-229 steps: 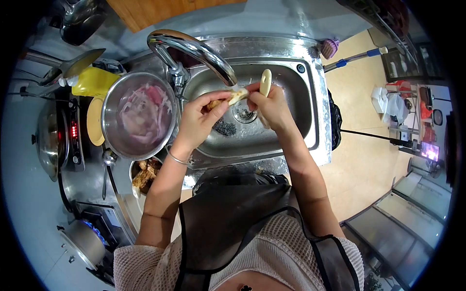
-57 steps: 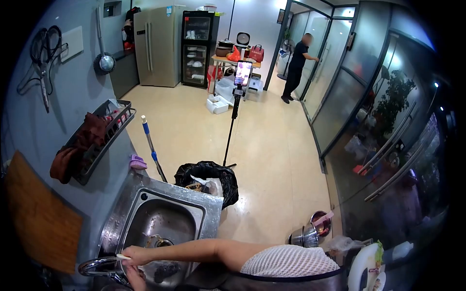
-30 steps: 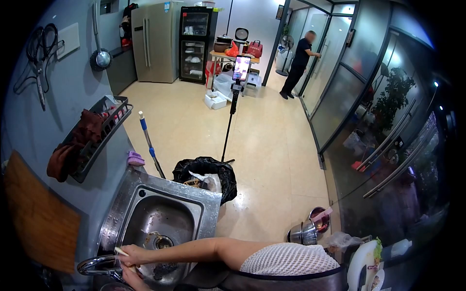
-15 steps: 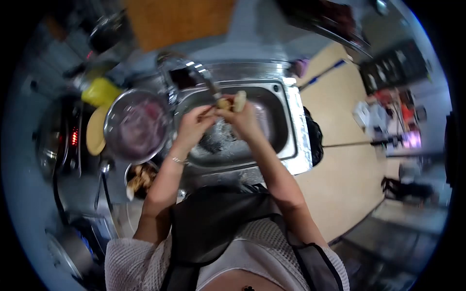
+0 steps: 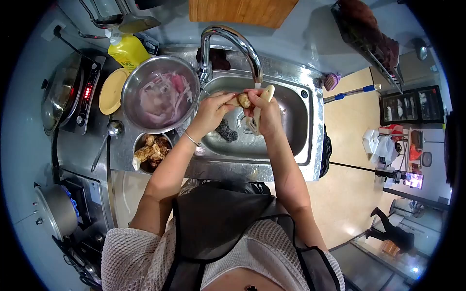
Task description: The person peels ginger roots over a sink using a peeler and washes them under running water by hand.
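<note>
My left hand (image 5: 212, 112) pinches a knobby brown-and-cream piece (image 5: 243, 100), perhaps ginger or a mushroom, under the tap over the sink. Closed around a cream-coloured tool (image 5: 267, 93) that looks like a peeler, my right hand (image 5: 268, 115) also touches the piece with its fingertips. The tool's pale lower end hangs below the palm. Beneath the hands, a dark scouring pad (image 5: 226, 131) lies in the steel sink (image 5: 291, 140). By my left forearm, a small bowl (image 5: 137, 144) holds similar brown-and-cream pieces.
A chrome tap (image 5: 238, 36) arches over the sink. To the left stand a large steel bowl (image 5: 127, 99) with pinkish-white strips in water, a yellow soap bottle (image 5: 127, 50), a cream lid (image 5: 113, 91), a ladle (image 5: 108, 138) and a cooker (image 5: 87, 92). A person (image 5: 395, 235) is far right.
The view has shifted, steadied and sharpened. Both hands stay together over the sink, holding the brown piece and cream tool; the tool's pale lower end now shows below my right hand.
</note>
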Tool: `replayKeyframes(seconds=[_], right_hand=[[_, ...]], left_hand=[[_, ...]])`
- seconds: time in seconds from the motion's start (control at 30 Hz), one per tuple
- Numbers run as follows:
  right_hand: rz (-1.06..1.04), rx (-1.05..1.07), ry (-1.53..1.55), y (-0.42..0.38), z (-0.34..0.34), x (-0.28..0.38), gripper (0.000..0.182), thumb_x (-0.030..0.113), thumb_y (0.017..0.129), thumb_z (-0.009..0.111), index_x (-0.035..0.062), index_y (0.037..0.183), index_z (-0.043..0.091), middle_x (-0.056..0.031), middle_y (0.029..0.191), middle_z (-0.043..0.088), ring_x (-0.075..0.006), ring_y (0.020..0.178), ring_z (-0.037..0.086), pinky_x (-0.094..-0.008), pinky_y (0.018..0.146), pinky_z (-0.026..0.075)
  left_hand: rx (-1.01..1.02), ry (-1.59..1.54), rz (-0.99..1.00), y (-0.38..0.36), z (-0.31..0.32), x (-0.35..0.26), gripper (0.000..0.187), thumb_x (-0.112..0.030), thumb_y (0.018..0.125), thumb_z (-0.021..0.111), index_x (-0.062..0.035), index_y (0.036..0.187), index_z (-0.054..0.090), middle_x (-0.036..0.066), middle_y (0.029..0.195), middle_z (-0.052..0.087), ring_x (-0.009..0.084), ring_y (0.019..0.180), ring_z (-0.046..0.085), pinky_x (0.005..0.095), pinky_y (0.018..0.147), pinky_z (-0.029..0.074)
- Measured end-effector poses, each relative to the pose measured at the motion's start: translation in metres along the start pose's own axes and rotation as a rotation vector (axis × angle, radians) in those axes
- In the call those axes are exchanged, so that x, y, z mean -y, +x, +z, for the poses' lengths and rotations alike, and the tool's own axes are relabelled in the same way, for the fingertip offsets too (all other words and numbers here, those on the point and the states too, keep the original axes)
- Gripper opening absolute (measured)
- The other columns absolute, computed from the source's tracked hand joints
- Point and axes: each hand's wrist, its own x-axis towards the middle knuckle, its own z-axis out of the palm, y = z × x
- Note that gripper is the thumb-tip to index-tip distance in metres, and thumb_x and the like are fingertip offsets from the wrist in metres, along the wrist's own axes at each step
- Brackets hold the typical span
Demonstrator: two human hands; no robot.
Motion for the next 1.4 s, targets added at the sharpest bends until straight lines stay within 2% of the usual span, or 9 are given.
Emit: replayKeyframes(seconds=[0.57,0.67,0.77,0.97,1.13,1.23,1.3,1.37,1.4], right_hand=[[0.103,-0.13,-0.294,0.02,-0.024,-0.016,0.026,0.028,0.081,0.058,0.0028,0.085,0.06,-0.0078,0.076,0.063,-0.0112,0.056,0.056,-0.0206,0.04,0.037],[-0.042,-0.222,-1.031,0.044,-0.056,-0.033,0.018,0.013,0.074,0.058,-0.0004,0.086,0.06,-0.0137,0.076,0.063,-0.0159,0.063,0.059,-0.0282,0.053,0.045],[-0.265,-0.129,-1.907,0.061,-0.101,-0.062,0.016,0.008,0.069,0.056,-0.0021,0.081,0.059,-0.0161,0.071,0.062,-0.0196,0.058,0.06,-0.0315,0.052,0.046],[0.216,-0.148,-0.569,0.054,-0.069,-0.048,0.011,0.009,0.071,0.055,0.0001,0.077,0.058,-0.0114,0.065,0.06,-0.0164,0.045,0.052,-0.0273,0.041,0.04],[0.325,-0.115,-0.296,0.085,-0.07,-0.081,0.02,0.019,0.085,0.052,-0.0005,0.087,0.054,-0.0108,0.069,0.061,-0.0124,0.043,0.048,-0.0233,0.037,0.039],[0.108,0.145,-1.303,0.07,-0.041,-0.094,0.025,0.026,0.077,0.057,0.0007,0.074,0.06,-0.0053,0.064,0.056,-0.0125,0.049,0.05,-0.0267,0.044,0.039],[-0.329,0.59,-1.79,0.141,-0.137,-0.14,0.023,0.019,0.077,0.053,-0.0009,0.087,0.057,-0.0115,0.074,0.059,-0.0192,0.056,0.054,-0.0317,0.051,0.044],[-1.256,0.942,-2.182,0.187,-0.197,-0.153,0.027,0.017,0.084,0.044,-0.0014,0.101,0.054,-0.0155,0.08,0.058,-0.0219,0.054,0.054,-0.0334,0.049,0.046],[-1.067,0.898,-2.097,0.18,-0.19,-0.154,0.027,0.017,0.084,0.044,-0.0012,0.101,0.054,-0.0155,0.081,0.058,-0.0222,0.055,0.054,-0.0337,0.05,0.046]], left_hand=[[0.207,-0.801,-0.48,-0.017,0.026,0.022,0.029,-0.025,0.091,0.043,-0.0019,0.101,0.056,0.003,0.08,0.057,0.0089,0.069,0.05,0.0222,0.063,0.041],[0.096,0.45,-0.196,-0.039,0.011,-0.01,0.027,-0.019,0.083,0.048,0.0003,0.101,0.055,0.011,0.08,0.059,0.0216,0.074,0.056,0.0402,0.071,0.037],[0.104,0.77,-0.162,-0.069,-0.005,-0.025,0.025,-0.015,0.082,0.048,-0.0013,0.102,0.055,0.011,0.081,0.059,0.0264,0.079,0.056,0.0445,0.073,0.033],[-0.112,-0.028,-0.275,-0.131,-0.063,-0.042,0.027,-0.019,0.086,0.046,0.0035,0.098,0.055,0.012,0.081,0.061,0.0246,0.074,0.058,0.0319,0.064,0.043],[-0.343,-0.976,-0.651,-0.204,-0.102,-0.079,0.03,-0.021,0.093,0.039,0.0035,0.101,0.054,0.008,0.087,0.059,0.0143,0.083,0.055,0.0266,0.077,0.044],[-0.619,-1.057,-0.546,-0.268,-0.083,-0.092,0.028,-0.02,0.092,0.042,0.0023,0.102,0.054,0.008,0.088,0.059,0.0145,0.082,0.056,0.0267,0.075,0.044],[-0.919,-0.366,-0.632,-0.317,-0.041,-0.121,0.03,-0.02,0.088,0.049,0.0024,0.107,0.053,0.012,0.089,0.061,0.0169,0.079,0.058,0.0277,0.073,0.045],[-0.687,0.623,-1.174,-0.364,-0.007,-0.174,0.022,-0.016,0.082,0.05,-0.0071,0.1,0.061,0.017,0.087,0.061,0.0275,0.084,0.059,0.0364,0.069,0.044],[-0.664,0.73,-1.361,-0.393,0.019,-0.184,0.022,-0.017,0.081,0.05,-0.0089,0.099,0.061,0.015,0.087,0.062,0.0278,0.084,0.059,0.0378,0.069,0.044]])
